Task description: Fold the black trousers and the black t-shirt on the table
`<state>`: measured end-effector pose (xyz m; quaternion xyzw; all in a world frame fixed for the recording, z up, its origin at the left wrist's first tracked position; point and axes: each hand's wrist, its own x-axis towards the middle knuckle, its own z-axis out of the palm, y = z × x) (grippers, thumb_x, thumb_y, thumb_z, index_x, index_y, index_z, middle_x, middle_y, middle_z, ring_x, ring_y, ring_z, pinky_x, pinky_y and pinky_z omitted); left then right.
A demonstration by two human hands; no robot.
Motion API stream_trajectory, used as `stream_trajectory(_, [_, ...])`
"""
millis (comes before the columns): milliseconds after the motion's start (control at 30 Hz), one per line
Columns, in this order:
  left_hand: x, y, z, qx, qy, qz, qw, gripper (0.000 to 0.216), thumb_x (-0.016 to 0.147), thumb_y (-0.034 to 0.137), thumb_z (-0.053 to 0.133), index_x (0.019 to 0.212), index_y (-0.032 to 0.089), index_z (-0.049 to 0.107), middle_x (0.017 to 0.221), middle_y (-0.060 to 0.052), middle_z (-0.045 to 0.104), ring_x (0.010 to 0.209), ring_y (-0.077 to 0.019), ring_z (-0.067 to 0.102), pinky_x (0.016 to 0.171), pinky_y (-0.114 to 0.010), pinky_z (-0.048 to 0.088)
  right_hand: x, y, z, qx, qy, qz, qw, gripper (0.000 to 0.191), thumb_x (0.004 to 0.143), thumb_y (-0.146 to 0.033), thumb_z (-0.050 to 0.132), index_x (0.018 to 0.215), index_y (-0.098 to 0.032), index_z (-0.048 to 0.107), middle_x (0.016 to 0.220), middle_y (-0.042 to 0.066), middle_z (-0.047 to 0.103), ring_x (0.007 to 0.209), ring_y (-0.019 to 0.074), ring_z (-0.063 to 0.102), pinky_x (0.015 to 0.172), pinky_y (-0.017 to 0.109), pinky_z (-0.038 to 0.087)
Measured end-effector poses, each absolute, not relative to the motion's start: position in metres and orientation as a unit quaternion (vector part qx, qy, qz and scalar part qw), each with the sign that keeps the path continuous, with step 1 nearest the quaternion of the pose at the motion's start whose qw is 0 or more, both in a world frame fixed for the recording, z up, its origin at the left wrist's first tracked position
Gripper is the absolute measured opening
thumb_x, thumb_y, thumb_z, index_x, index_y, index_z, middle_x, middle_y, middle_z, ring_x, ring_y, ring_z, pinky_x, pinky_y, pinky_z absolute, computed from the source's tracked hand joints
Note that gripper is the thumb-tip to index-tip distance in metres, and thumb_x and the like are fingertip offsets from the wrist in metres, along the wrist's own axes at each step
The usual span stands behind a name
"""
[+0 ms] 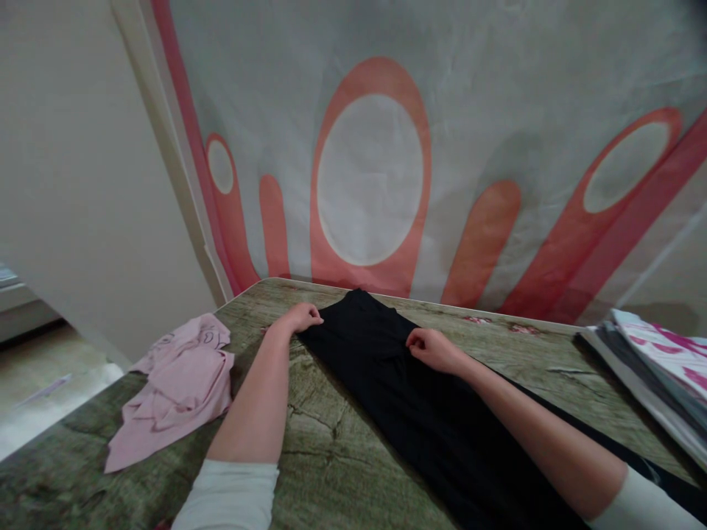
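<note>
A long black garment (420,412) lies stretched across the wood-patterned table (331,456), running from the far edge toward me. My left hand (301,316) is closed in a pinch on the garment's far left edge. My right hand (434,347) is closed too, gripping the black cloth near its far right side. Both forearms reach out over the table, and the right one lies over the garment.
A crumpled pink garment (177,383) lies at the table's left edge. A stack of folded clothes (657,375), white with pink print on top, sits at the right. A grey sheet with red ovals (370,177) hangs behind the table.
</note>
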<state>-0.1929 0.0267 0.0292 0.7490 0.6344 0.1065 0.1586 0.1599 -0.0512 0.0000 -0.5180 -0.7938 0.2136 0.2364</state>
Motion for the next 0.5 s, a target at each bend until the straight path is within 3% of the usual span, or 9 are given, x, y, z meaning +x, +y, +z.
stream_trajectory(233, [-0.172, 0.027, 0.035, 0.753, 0.633, 0.104, 0.146, 0.027, 0.067, 0.042, 0.061, 0.075, 0.017, 0.065, 0.075, -0.003, 0.067, 0.067, -0.0157, 0.058, 0.058, -0.021, 0.039, 0.155, -0.010, 0.017, -0.554, -0.783, 0.175, 0.222, 0.012, 0.073, -0.020, 0.055, 0.074, -0.017, 0.066, 0.070, 0.003, 0.066, 0.061, 0.0148, 0.058, 0.055, 0.023, 0.040])
stream_trajectory(500, [-0.170, 0.032, 0.022, 0.765, 0.616, 0.124, 0.143, 0.016, 0.067, 0.026, 0.061, 0.080, 0.018, 0.065, 0.076, -0.002, 0.066, 0.069, -0.0152, 0.059, 0.060, -0.021, 0.041, 0.110, 0.034, 0.014, -0.575, -0.772, 0.094, 0.255, 0.017, 0.080, -0.019, 0.054, 0.091, -0.016, 0.065, 0.100, 0.009, 0.061, 0.091, 0.0180, 0.057, 0.079, 0.026, 0.041])
